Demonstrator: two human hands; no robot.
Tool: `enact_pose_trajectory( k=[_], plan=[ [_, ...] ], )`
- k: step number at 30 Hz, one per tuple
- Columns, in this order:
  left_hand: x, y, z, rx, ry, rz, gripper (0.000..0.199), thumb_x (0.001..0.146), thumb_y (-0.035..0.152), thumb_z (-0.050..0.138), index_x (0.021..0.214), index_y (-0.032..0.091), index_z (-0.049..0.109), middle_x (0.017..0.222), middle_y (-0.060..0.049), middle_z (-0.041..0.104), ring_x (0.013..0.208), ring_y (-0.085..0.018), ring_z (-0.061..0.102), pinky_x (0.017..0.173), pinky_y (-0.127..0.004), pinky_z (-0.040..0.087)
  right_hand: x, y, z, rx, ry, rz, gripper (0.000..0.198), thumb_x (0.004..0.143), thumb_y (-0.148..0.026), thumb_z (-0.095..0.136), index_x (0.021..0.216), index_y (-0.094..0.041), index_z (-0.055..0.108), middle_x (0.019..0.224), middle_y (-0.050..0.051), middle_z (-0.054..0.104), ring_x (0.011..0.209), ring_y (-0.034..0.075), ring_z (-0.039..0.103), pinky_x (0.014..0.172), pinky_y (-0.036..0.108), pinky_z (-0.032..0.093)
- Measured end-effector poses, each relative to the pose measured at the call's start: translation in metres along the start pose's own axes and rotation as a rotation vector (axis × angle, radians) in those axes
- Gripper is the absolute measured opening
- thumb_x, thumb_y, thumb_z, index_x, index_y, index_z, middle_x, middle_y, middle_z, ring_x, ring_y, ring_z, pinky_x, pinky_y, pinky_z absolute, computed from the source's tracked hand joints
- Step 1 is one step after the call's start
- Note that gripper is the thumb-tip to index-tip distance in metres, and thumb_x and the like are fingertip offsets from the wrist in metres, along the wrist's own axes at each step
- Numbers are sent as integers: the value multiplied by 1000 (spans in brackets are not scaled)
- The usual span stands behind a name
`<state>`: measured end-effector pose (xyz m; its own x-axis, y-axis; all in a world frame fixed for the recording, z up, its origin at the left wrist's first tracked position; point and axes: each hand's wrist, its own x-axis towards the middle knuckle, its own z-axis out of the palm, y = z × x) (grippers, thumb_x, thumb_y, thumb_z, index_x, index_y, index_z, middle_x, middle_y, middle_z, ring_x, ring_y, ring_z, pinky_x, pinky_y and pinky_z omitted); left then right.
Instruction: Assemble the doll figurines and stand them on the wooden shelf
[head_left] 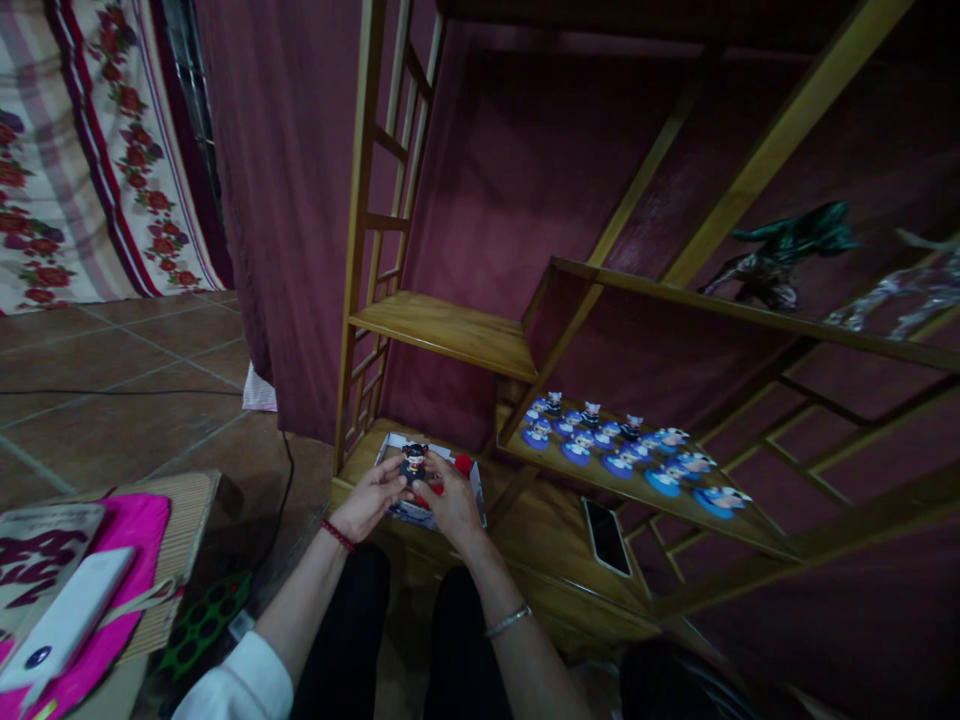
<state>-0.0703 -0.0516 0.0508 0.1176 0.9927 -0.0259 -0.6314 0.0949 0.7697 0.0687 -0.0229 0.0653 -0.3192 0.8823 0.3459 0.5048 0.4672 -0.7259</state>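
A small figurine (pixel 414 463) with black hair buns and dark clothes is upright between my two hands, over an open white box (pixel 474 490). My left hand (pixel 373 492) grips it from the left, fingers closed at its side. From the right, my right hand (pixel 448 497) has its fingers closed at the figurine's lower part. Red items, among them a round red piece (pixel 463 464), show in the box; my hands hide much of its inside. The box rests on the low wooden shelf (pixel 525 520).
Rows of small figurines (pixel 607 435) on blue bases stand on a shelf to the right. Below them lies a phone (pixel 606 536). Higher up is a green horse-like statue (pixel 795 250). At the left, a white device (pixel 71 615) lies on pink cloth.
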Motion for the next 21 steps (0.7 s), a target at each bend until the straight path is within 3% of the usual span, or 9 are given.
enact_pose_trajectory(
  k=[21],
  plan=[
    [5, 15, -6, 151, -126, 49, 47, 66, 22, 65, 111, 17, 54, 103, -9, 59, 82, -13, 55, 70, -24, 43, 10, -22, -1, -212, -14, -11, 38, 67, -23, 59, 105, -24, 54, 97, 4, 61, 91, 18, 53, 79, 31, 41]
  ],
)
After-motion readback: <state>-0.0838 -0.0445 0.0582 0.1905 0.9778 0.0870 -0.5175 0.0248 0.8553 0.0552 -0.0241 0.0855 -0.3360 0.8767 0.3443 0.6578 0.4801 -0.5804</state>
